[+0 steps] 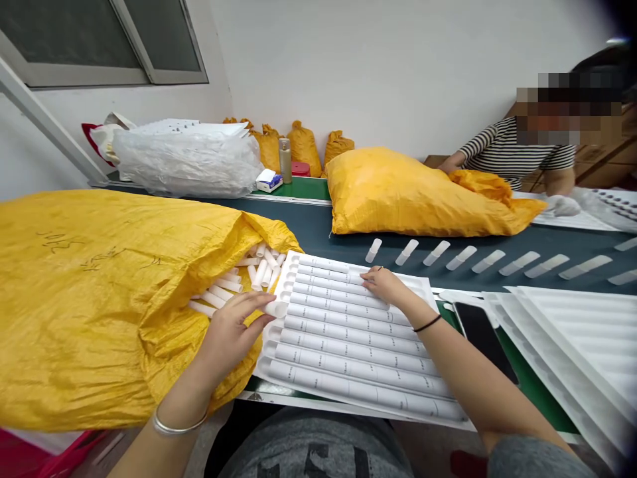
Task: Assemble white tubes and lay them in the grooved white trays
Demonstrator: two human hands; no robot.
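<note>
My left hand (233, 335) is closed, thumb and fingers around a short white plastic tube (275, 307) at the left edge of a white moulded tray (423, 287). Rows of white tubes (348, 335) with small dark print lie end to end in the tray's grooves. My right hand (384, 284) is over the upper rows, its fingertips pinched on a white tube there; the fingers partly cover it. Beside my left hand, the mouth of a large yellow woven sack (99, 285) gapes, with many loose white tubes (262, 271) inside.
Several translucent tubes (436, 253) stand in a line on the dark conveyor belt (308, 229) beyond the tray. A phone (485, 338) and stacked white trays (572, 345) lie at the right. Another yellow sack (398, 192) sits across the belt, near a co-worker in a striped shirt (497, 149).
</note>
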